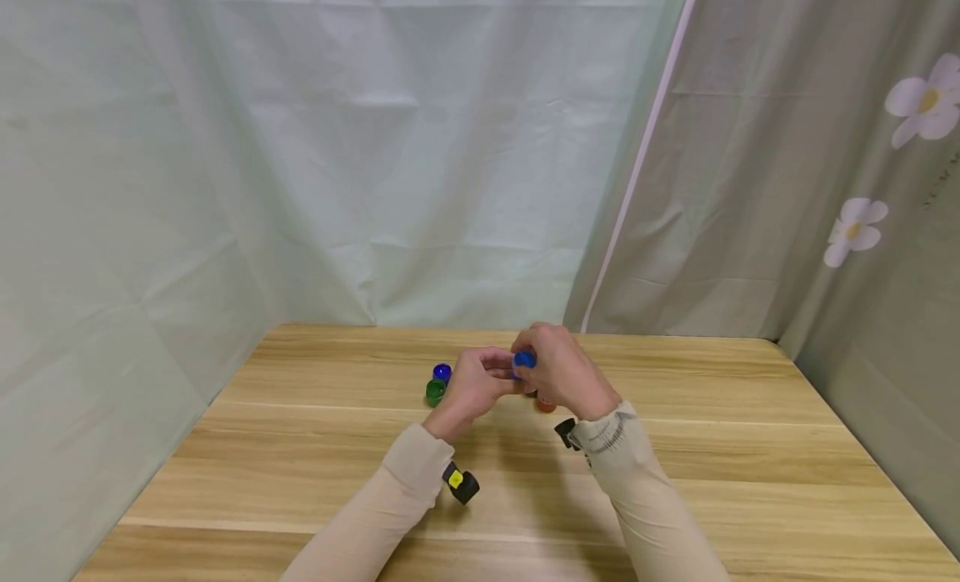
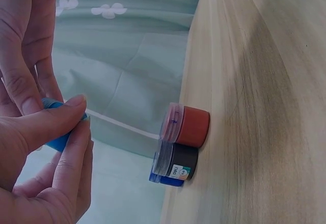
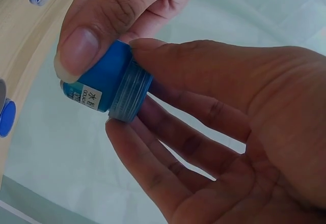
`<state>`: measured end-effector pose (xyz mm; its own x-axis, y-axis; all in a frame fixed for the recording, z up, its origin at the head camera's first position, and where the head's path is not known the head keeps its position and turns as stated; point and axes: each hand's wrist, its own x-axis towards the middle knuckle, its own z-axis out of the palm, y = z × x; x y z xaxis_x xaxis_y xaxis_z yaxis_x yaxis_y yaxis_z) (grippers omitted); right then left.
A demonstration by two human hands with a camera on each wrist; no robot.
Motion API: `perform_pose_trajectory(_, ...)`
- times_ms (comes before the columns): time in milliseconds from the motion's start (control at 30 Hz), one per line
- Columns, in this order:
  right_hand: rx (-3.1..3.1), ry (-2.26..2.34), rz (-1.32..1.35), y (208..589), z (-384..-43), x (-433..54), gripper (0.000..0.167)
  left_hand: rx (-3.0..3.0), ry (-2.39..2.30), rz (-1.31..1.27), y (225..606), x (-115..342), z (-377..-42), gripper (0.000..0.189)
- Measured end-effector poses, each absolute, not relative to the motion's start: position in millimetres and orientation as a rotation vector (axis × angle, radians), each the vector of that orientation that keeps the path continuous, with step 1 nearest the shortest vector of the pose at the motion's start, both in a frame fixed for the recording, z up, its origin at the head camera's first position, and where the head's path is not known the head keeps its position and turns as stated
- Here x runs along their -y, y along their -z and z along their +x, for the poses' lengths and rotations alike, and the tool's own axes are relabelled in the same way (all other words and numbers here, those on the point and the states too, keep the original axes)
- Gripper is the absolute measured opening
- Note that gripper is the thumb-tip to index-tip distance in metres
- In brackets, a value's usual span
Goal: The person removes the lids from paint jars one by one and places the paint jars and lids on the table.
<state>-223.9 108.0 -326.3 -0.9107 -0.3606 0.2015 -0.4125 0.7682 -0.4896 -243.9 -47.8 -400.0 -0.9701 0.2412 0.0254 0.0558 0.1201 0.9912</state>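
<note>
Right wrist: pinching blue gouache jar [image 3: 104,74] with left hand [image 3: 119,10] and right hand [image 3: 270,117]; likely light, rigid, surest at ribbed lid [image 3: 131,92].

You have one light-blue gouache jar [image 3: 106,79], one green jar [image 1: 435,393], one red jar [image 2: 195,127], one black jar [image 2: 184,159] and apparently two dark-blue jars [image 1: 442,373], one half hidden; one left hand [image 1: 476,383], one right hand [image 1: 566,372] and one wooden table [image 1: 262,461].

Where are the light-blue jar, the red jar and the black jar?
Light-blue jar [image 3: 113,78]: right wrist view, on its body.
Red jar [image 2: 191,126]: left wrist view, on its body.
Black jar [image 2: 184,157]: left wrist view, on its body.
</note>
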Motion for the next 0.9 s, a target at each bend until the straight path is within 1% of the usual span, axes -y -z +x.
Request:
perform_pose_trajectory(300, 2.855, -0.846, 0.646, 327.1, -224.4, -109.1, 0.019, -2.243, -1.975, 0.295, 399.4, 48.0, -243.6, 0.029)
perform_pose_trajectory(533, 2.857, -0.777, 0.539, 329.6, -226.3, -107.1, 0.033, -2.277, -1.974, 0.270, 400.5, 46.8, -244.3, 0.033)
perform_pose_trajectory(700, 2.852, -0.723, 0.522, 332.0, -226.4, -106.4, 0.026, -2.329, -1.964, 0.249, 402.6, 45.1, -245.5, 0.033)
perform_pose_trajectory(900, 2.854, -0.763, 0.512, 332.5, -225.8, -105.6, 0.018, -2.340, -1.967, 0.245, 402.7, 45.5, -244.8, 0.035)
